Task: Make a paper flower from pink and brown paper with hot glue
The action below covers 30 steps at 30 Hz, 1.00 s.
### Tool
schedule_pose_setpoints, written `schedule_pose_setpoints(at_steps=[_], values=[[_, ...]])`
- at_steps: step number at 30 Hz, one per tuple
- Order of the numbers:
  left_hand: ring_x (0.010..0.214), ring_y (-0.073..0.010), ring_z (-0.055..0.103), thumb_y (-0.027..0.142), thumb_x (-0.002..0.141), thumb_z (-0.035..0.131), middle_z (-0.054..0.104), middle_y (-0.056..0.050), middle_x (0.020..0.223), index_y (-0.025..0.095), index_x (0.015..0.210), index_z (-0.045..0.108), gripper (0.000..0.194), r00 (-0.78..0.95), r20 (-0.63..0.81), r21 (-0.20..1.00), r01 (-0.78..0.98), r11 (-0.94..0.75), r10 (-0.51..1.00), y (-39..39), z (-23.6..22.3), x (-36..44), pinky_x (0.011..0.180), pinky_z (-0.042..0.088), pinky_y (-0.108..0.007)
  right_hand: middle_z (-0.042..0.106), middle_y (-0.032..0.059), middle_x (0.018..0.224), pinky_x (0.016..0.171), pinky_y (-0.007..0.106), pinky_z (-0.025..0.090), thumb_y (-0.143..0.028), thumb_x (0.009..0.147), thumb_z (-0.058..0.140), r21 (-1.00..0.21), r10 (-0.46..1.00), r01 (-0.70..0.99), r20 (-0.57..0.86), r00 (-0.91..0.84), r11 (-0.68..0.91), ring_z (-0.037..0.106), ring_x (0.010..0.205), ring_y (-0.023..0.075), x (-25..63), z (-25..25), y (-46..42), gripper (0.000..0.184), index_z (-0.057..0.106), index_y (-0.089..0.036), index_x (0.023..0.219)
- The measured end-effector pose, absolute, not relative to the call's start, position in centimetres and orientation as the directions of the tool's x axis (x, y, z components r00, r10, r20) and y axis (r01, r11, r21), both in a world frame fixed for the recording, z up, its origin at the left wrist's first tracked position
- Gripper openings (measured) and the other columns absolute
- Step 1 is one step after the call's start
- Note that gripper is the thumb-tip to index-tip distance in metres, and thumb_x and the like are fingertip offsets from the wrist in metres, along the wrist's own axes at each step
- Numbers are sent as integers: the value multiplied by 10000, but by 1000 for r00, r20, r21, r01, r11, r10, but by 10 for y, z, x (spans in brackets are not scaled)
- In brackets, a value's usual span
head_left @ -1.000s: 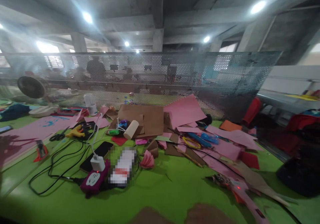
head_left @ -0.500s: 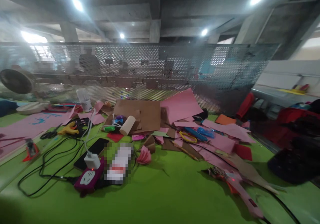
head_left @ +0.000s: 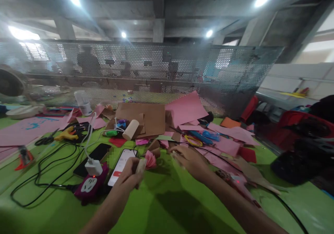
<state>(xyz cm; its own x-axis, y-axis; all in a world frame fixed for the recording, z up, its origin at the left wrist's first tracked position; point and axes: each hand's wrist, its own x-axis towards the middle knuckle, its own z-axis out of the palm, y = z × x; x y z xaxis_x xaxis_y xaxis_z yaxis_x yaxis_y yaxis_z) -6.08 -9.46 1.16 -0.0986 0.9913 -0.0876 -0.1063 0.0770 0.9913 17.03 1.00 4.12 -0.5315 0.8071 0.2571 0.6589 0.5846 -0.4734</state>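
Note:
My left hand [head_left: 129, 174] hovers over the green table [head_left: 167, 209], its loosely curved fingers beside a pink pleated paper flower [head_left: 150, 160]. It overlaps the right edge of a white-screened phone [head_left: 120, 166]. My right hand [head_left: 188, 160] is to the right of the flower, fingers stretched forward and apart from it. Both hands look open, with nothing plainly held. Pale coverings seem to wrap some fingertips, but motion blurs them. Beneath my right forearm lies a pink glue gun [head_left: 238, 181], partly hidden, with a small red light.
Left of the phone are a purple power socket [head_left: 90, 188] with a white charger [head_left: 93, 167], a dark phone [head_left: 97, 154] and looping black cable. Brown cardboard [head_left: 153, 117], pink paper [head_left: 186, 108], yellow-handled scissors [head_left: 193, 141] and a beige roll [head_left: 130, 129] crowd the back, before a perforated metal screen [head_left: 156, 63].
Both my hands have come into view from below and reached forward, one on each side of the paper flower. The view has shifted slightly; the table's things lie as before.

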Motion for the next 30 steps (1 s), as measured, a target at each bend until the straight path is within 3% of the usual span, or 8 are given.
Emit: schedule_pose_setpoints(at_steps=[4, 6, 10, 16, 18, 22, 25, 30], values=[[711, -145, 482, 169, 757, 500, 601, -4, 814, 205, 877, 555, 137, -107, 0, 999, 54, 5, 994, -93, 24, -53, 627, 378, -243, 568, 144, 1368, 1071, 554, 305, -253, 879, 560, -426, 802, 680, 335, -495, 597, 464, 1287, 351, 150, 35, 26, 390, 608, -208, 1264], [759, -155, 466, 186, 825, 467, 596, -10, 865, 205, 931, 578, 155, -83, -17, 995, 101, 25, 996, -91, 27, -48, 667, 367, -257, 537, 104, 1411, 1073, 518, 330, -300, 899, 558, -477, 775, 612, 350, -526, 630, 456, 1306, 320, 145, 42, 18, 403, 583, -259, 1299], [801, -163, 488, 246, 886, 491, 591, -26, 907, 183, 1039, 536, 172, 6, 14, 999, 29, -14, 1000, -76, 24, -33, 696, 381, -271, 671, 77, 1197, 891, 382, 490, -400, 896, 593, -797, 769, 306, 282, -573, 521, 616, 1095, 264, 136, 58, -8, 284, 673, -243, 1118], [894, -200, 559, 274, 877, 529, 617, -62, 1000, 184, 1050, 542, 195, 89, 137, 977, 154, -149, 987, -57, 25, -12, 737, 438, -299, 645, 12, 785, 710, 314, 496, -357, 786, 687, -907, 894, 221, 265, -362, 358, 607, 764, 190, 148, 47, -7, 169, 631, -200, 809], [983, -235, 570, 278, 848, 581, 640, -72, 1088, 203, 1123, 562, 286, 83, 191, 896, 392, -208, 978, -51, 30, -17, 822, 437, -341, 637, 6, 808, 726, 309, 500, -390, 796, 684, -945, 919, 122, 258, -300, 305, 608, 774, 180, 158, 42, 1, 199, 608, -208, 825], [1151, -299, 529, 207, 850, 521, 644, -111, 1202, 184, 1171, 582, 328, -15, 232, 489, 866, -103, 973, -34, 36, -34, 965, 377, -427, 627, 3, 785, 660, 298, 524, -451, 761, 733, -979, 956, -53, 205, -210, 199, 608, 702, 165, 173, 38, 11, 291, 584, -206, 815], [1204, -330, 511, 183, 849, 480, 632, -151, 1237, 152, 1180, 585, 349, -16, 145, 323, 946, -32, 989, -23, 33, -40, 978, 366, -463, 624, -8, 739, 586, 271, 515, -430, 720, 776, -976, 967, -100, 205, -151, 191, 578, 611, 137, 177, 38, 13, 305, 605, -200, 822], [1145, -336, 560, 193, 750, 573, 661, -162, 1175, 160, 1127, 629, 382, 23, 78, 258, 965, -43, 997, -12, 25, -36, 963, 371, -464, 712, 52, 862, 620, 290, 537, -412, 715, 773, -975, 966, -103, 213, -146, 199, 638, 711, 175, 177, 39, 11, 337, 676, -188, 947]])
